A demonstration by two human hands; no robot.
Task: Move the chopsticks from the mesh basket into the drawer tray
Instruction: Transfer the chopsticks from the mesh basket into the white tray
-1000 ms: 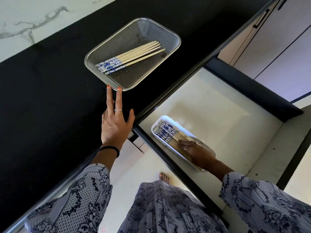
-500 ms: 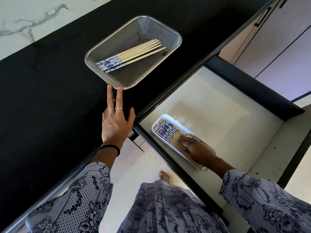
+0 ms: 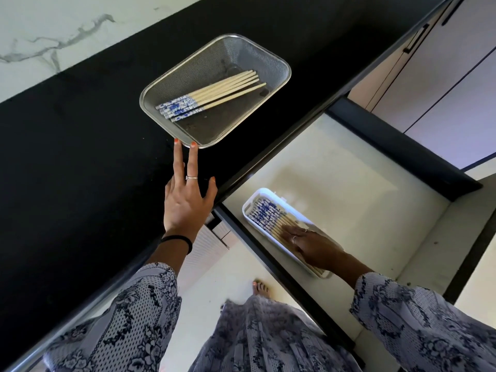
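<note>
Chopsticks (image 3: 212, 96) lie in a small bunch in the basket (image 3: 279, 65), side by side, with their blue and white ends at the near left and their plain ends at the far right. I see the basket sitting on the black counter (image 3: 80, 170). My left hand (image 3: 188, 202) lies flat and open on the counter with the fingers spread, and it holds nothing. The tips of two long fingers (image 3: 193, 157) touch the near rim of the basket. Below the counter the drawer (image 3: 362, 183) is pulled out. A white tray (image 3: 251, 208) sits in it near the front edge. More chopsticks lie in the tray in a neat row, with their blue ends at the far end. My right hand (image 3: 316, 248) rests flat on top of that row, over the plain ends, with the fingers straight out. It presses on them but does not grip any. The near end of the tray is hidden under this hand. I see one bare foot (image 3: 261, 288) on the floor.
</note>
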